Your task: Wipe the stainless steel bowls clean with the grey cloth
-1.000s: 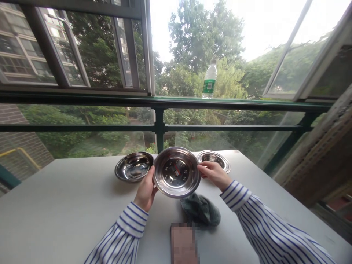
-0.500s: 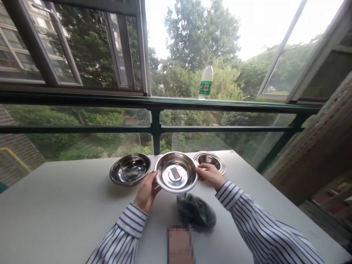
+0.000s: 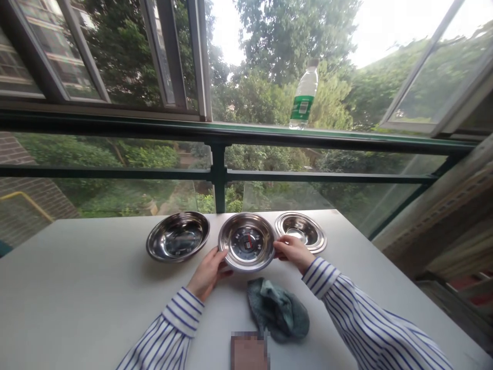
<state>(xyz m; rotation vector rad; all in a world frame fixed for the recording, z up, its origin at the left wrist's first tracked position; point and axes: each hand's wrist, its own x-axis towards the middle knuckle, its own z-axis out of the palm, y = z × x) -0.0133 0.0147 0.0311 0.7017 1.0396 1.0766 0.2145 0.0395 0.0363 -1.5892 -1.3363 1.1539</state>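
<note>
A shiny steel bowl (image 3: 247,242) sits in the middle of a row of three on the white table (image 3: 77,293). My left hand (image 3: 210,270) grips its left rim and my right hand (image 3: 291,251) grips its right rim. The bowl rests on or just above the tabletop. A wider steel bowl (image 3: 177,241) lies to its left and a smaller steel bowl (image 3: 301,230) to its right. A crumpled grey-green cloth (image 3: 278,309) lies on the table just in front of the middle bowl, between my striped sleeves.
A green metal railing (image 3: 219,177) with glass panels runs behind the table's far edge. A plastic water bottle (image 3: 303,100) stands on the railing's top ledge. Open window frames rise above. The table's right edge drops off near a brick wall.
The middle bowl was held up and tilted toward me; both hands have lowered it flat into the row between the other two bowls. The view has shifted slightly.
</note>
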